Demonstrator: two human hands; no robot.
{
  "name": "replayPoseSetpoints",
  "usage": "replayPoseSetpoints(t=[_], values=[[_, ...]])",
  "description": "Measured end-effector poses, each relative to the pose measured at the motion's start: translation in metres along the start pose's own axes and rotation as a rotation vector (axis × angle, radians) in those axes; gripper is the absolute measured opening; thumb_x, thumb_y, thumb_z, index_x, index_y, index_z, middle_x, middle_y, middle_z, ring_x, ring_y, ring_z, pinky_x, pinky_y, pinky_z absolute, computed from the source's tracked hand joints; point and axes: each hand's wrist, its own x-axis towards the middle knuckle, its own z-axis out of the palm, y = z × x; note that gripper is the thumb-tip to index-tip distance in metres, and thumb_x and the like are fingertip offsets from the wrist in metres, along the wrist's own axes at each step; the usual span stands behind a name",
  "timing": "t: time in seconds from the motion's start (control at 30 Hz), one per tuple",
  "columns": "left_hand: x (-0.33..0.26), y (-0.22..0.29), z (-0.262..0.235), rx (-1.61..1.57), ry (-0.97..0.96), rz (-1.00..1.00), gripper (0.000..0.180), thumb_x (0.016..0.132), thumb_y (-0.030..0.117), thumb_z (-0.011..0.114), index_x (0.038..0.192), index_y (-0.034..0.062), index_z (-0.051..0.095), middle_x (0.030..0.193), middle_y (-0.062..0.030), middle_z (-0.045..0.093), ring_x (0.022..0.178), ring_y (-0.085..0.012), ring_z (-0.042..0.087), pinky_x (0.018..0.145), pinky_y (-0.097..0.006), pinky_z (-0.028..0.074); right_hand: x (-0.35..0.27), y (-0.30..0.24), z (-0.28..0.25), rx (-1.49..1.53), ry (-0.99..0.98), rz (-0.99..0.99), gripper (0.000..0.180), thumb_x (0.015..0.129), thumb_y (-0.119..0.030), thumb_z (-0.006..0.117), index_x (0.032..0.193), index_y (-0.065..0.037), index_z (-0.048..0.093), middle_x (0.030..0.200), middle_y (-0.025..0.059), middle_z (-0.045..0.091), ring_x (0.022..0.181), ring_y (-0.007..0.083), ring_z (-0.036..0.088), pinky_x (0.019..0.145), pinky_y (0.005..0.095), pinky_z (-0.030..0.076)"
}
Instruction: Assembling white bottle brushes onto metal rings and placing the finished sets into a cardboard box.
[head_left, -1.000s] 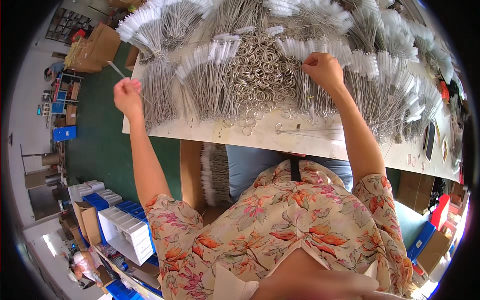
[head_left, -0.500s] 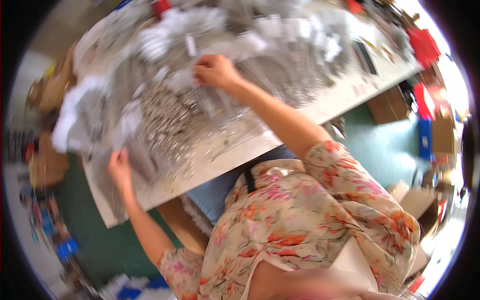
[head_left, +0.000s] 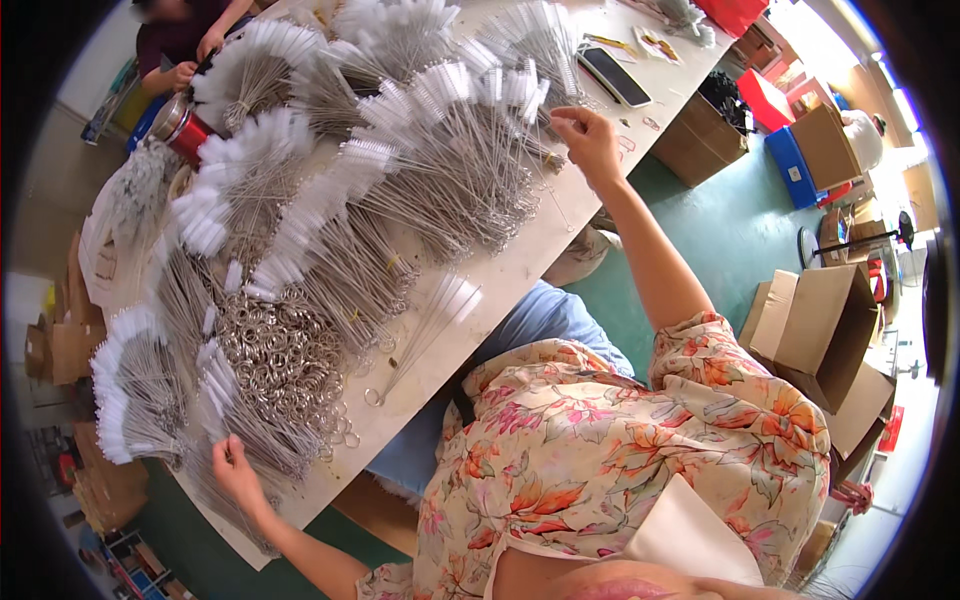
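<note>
White-tipped wire brushes [head_left: 248, 415] | just beside left hand [head_left: 238, 474], near right hand [head_left: 591, 148] | both grips unclear

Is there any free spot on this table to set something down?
Yes: a bare strip of table lies between the few loose brushes and the near edge; a smaller patch lies between the phone and that edge. It's crowded around the metal rings, among the brush bundles and by the left hand.
</note>
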Motion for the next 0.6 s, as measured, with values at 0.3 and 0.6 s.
replayPoseSetpoints(t=[0.3,0.6], values=[[-0.027,0.024,-0.031,-0.806,-0.314,-0.375,0.030,0.090,0.012,0.047,0.119,0.0030,0.048,0.062,0.0026,0.040,0.049,-0.0016,0.029,0.037,-0.017,0.021,0.032,0.022,0.005,0.196,-0.231,0.338,0.024,0.076,-0.022,0.066,0.085,0.000,0.067,0.056,-0.0012,0.050,0.044,0.0077,0.046,0.040,0.0227,0.046],[-0.056,0.050,-0.026,-1.130,-0.019,-0.414,0.040,0.092,0.010,0.044,0.131,0.0025,0.040,0.066,0.0032,0.038,0.050,-0.0012,0.027,0.038,-0.015,0.020,0.028,0.009,0.030,-0.207,-0.258,0.307,0.025,0.078,-0.022,0.065,0.092,-0.002,0.066,0.068,0.0042,0.061,0.051,0.0100,0.054,0.048,0.0285,0.044]])
